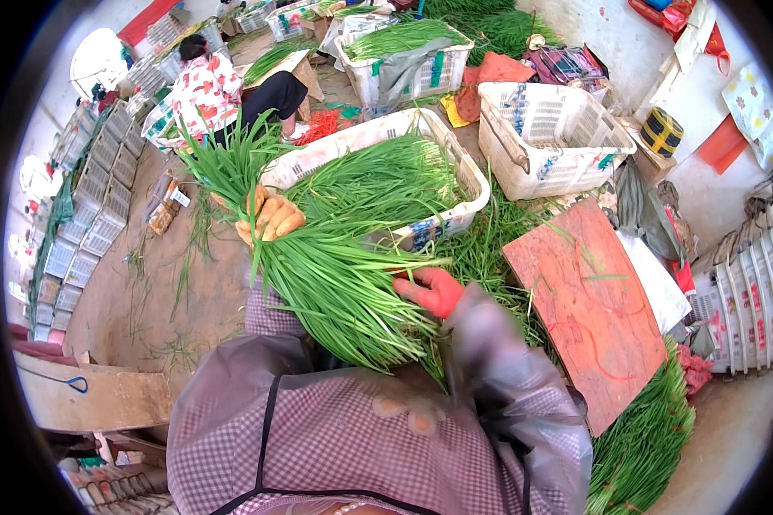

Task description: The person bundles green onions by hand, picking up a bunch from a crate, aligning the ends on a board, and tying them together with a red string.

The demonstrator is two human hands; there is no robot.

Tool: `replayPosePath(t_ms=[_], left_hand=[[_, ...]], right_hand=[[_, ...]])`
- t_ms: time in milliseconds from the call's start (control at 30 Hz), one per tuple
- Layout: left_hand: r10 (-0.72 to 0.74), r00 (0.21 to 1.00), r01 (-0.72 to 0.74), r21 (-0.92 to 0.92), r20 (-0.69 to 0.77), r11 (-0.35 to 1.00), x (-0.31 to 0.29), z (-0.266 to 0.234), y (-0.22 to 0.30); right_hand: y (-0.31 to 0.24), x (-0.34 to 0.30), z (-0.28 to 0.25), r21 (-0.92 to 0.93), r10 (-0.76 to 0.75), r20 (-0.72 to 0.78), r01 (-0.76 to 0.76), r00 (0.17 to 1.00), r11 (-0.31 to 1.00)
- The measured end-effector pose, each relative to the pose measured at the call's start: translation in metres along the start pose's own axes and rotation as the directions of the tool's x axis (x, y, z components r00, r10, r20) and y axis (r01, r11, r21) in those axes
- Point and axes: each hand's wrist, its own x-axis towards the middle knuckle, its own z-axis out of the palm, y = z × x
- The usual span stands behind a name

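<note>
A large bunch of long green garlic chives [343,292] slants across the space in front of my body. My left hand [272,216], in a tan glove, is wrapped round its middle; one part fans out up and left, the longer part hangs down to the right. My right hand [434,292], in an orange-red glove, is at the lower right side of the bunch, fingertips pinched on some leaves. Just beyond, a white plastic crate [477,202] holds many more chives [378,184]. Leaves cover part of both hands.
A reddish board [588,313] lies at right, with a chive heap [644,438] below it. Another white crate [554,167] stands behind. A person in a red-and-white top [204,90] sits at far left, near stacked crates [103,184]. Loose leaves litter the floor [137,300].
</note>
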Motion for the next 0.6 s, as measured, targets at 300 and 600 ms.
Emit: replayPosePath(t_ms=[300, 600], left_hand=[[-0.159, 0.987, 0.163, 0.257, -0.039, 0.952, 0.003, 0.009, -0.021], [-0.284, 0.93, 0.257, 0.138, 0.233, 0.956, 0.026, -0.007, -0.012]], right_hand=[[0.051, -0.038, -0.001, -0.121, 0.158, -0.298, -0.202, 0.941, 0.972], [0.033, -0.118, -0.069, -0.882, 0.722, -0.374, -0.464, 0.582, -0.082]])
